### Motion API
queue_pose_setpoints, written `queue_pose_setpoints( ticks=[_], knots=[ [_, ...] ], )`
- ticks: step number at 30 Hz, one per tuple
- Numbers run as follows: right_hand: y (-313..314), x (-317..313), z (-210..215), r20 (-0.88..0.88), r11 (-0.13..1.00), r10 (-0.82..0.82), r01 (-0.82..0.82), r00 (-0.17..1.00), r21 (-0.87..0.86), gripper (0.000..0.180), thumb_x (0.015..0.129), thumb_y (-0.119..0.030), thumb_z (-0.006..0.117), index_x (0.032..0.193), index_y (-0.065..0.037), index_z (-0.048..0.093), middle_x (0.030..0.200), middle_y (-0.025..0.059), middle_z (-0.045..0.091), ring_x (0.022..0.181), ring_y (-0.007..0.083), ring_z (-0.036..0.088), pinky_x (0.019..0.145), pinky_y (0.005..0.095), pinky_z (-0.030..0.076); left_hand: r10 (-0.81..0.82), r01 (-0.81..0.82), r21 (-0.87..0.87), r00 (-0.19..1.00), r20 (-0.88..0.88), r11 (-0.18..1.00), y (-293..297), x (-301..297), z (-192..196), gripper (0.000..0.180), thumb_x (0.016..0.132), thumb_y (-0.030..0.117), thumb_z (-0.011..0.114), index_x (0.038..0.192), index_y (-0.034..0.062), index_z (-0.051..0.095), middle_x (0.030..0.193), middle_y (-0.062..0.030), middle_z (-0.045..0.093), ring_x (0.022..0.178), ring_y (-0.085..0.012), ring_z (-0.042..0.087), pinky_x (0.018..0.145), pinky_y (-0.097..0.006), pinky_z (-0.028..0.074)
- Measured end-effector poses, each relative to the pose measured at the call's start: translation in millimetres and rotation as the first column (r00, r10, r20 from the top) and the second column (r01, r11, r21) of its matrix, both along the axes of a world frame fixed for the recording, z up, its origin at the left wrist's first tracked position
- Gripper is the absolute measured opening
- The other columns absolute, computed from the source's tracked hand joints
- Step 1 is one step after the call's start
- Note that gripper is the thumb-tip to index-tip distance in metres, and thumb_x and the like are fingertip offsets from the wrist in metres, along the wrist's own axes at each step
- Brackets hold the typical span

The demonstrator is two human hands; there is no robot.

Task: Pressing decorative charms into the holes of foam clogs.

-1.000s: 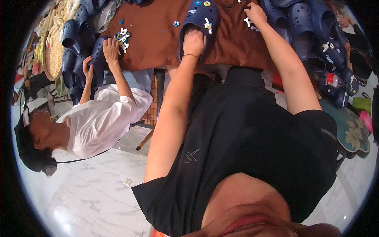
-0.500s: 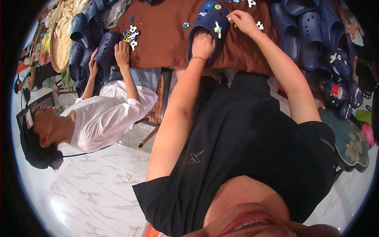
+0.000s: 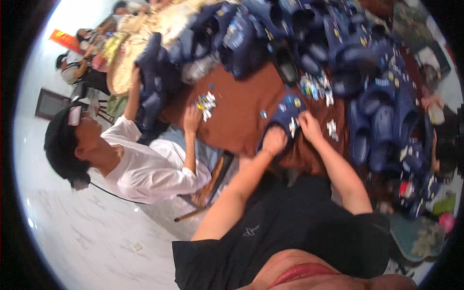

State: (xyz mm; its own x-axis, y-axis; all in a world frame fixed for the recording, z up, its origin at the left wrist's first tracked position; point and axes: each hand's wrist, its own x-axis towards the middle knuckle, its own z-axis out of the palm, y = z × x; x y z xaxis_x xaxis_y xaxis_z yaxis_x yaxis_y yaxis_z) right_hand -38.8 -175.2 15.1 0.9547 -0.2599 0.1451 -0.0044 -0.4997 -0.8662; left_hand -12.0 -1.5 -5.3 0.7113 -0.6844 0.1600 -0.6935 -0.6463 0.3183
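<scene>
A navy clog (image 3: 286, 112) with several charms on its upper lies at the near edge of the brown cloth. My left hand (image 3: 274, 140) reaches into its foot opening and holds it from inside, fingers hidden. Beside the clog's right side, my right hand (image 3: 310, 127) has its fingertips pinched together; what is between them is blurred. Close to those fingertips, a white charm (image 3: 293, 126) sits on the clog. More white charms (image 3: 331, 129) lie to the right of my hand, and a small blue flower charm (image 3: 263, 114) lies left of the clog.
Navy clogs (image 3: 382, 140) are piled along the far side and right of the brown cloth (image 3: 232, 96). A heap of mixed charms (image 3: 315, 87) lies beyond my hands. At left, a co-worker's hand (image 3: 192, 121) touches another charm pile (image 3: 207, 105), near a woven tray (image 3: 121, 72).
The view has tilted up and shows more of the table and the far clogs. My left hand stays in the clog and my right stays by its side. The co-worker's right hand reaches the charm pile.
</scene>
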Motion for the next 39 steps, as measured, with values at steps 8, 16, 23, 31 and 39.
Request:
queue_pose_setpoints(
  ticks=[8, 16, 23, 31, 39],
  knots=[
    [-1, -14, 5, 0.074, 0.964, 0.114, -0.092, 0.991, -0.249, 0.015, 0.08, -0.015, 0.049, 0.089, -0.003, 0.046, 0.085, 0.0185, 0.054, 0.08, 0.0372, 0.052, 0.066, 0.0409, 0.041, -0.021, 0.017, -0.094, 0.998, -0.052, 0.995, 1, -13, 2, 0.02, 0.074, 0.021, 0.05, 0.074, 0.0022, 0.057, 0.079, -0.0164, 0.056, 0.079, -0.0296, 0.053, 0.075, -0.039, 0.041],
    [15, -10, -7, 0.108, 0.964, -0.058, 0.084, 0.992, -0.252, 0.013, 0.08, -0.012, 0.05, 0.086, -0.002, 0.043, 0.079, 0.016, 0.052, 0.072, 0.0339, 0.053, 0.063, 0.0383, 0.042, -0.014, 0.002, -0.097, 0.993, -0.12, 0.995, 1, -10, 10, 0.02, 0.075, 0.021, 0.049, 0.077, 0.0022, 0.056, 0.081, -0.0134, 0.055, 0.083, -0.0279, 0.052, 0.077, -0.038, 0.04],
    [24, -9, -9, 0.163, 0.951, -0.159, 0.195, 0.974, -0.24, 0.012, 0.079, -0.011, 0.05, 0.08, -0.002, 0.043, 0.075, 0.0135, 0.05, 0.07, 0.0301, 0.051, 0.063, 0.0368, 0.04, -0.022, 0.009, -0.138, 0.996, -0.091, 0.99, 2, -12, 6, 0.019, 0.074, 0.02, 0.049, 0.074, 0.0022, 0.056, 0.081, -0.0143, 0.055, 0.082, -0.0284, 0.052, 0.076, -0.038, 0.04],
    [10, -8, -6, 0.036, 0.982, -0.158, 0.161, 0.987, -0.094, 0.014, 0.076, -0.013, 0.056, 0.079, -0.001, 0.049, 0.067, 0.0104, 0.053, 0.061, 0.0205, 0.053, 0.06, 0.0324, 0.043, -0.01, 0.004, -0.212, 1.0, -0.026, 0.977, 1, -13, 4, 0.018, 0.073, 0.02, 0.051, 0.072, 0.0022, 0.056, 0.077, -0.0141, 0.054, 0.078, -0.0293, 0.052, 0.072, -0.039, 0.041],
    [-22, 17, -11, -0.291, 0.985, -0.08, 0.031, 0.953, -0.172, 0.03, 0.061, -0.022, 0.072, 0.069, -0.001, 0.052, 0.061, 0.0084, 0.055, 0.055, 0.0166, 0.053, 0.055, 0.0299, 0.044, -0.011, -0.002, -0.184, 0.997, -0.07, 0.983, 3, -13, 1, 0.018, 0.072, 0.02, 0.051, 0.072, 0.0021, 0.055, 0.078, -0.0138, 0.054, 0.079, -0.0285, 0.052, 0.073, -0.039, 0.041]
  ],
)
